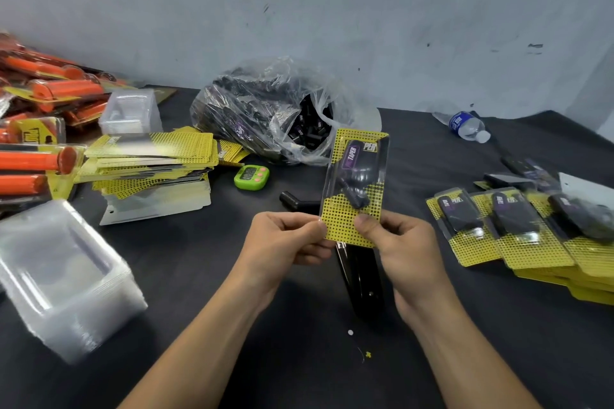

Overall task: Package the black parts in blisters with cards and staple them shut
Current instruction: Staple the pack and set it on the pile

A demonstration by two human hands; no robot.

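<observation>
Blister (355, 186) pinched at its bottom between left hand (285, 242) and right hand (395, 242).

Clear glossy plastic blister (354, 176) over yellow printed card (345, 229) (paper, dotted). Black part (355, 176) inside looks matt plastic. Crinkly glossy plastic bag (265, 106). Stacked clear blisters (59, 276), shiny. Table cover (199, 259) dark, matt cloth-like. Stapler (358, 285) glossy black.

A pale grey-blue wall (332, 10) rises directly behind the surface (186, 259). Its paint is scuffed and flecked with small dark marks, most of them above the surface's far right part. Dull black cloth covers the surface up to the wall's foot. The light is soft and even, casting only faint shadows.
</observation>
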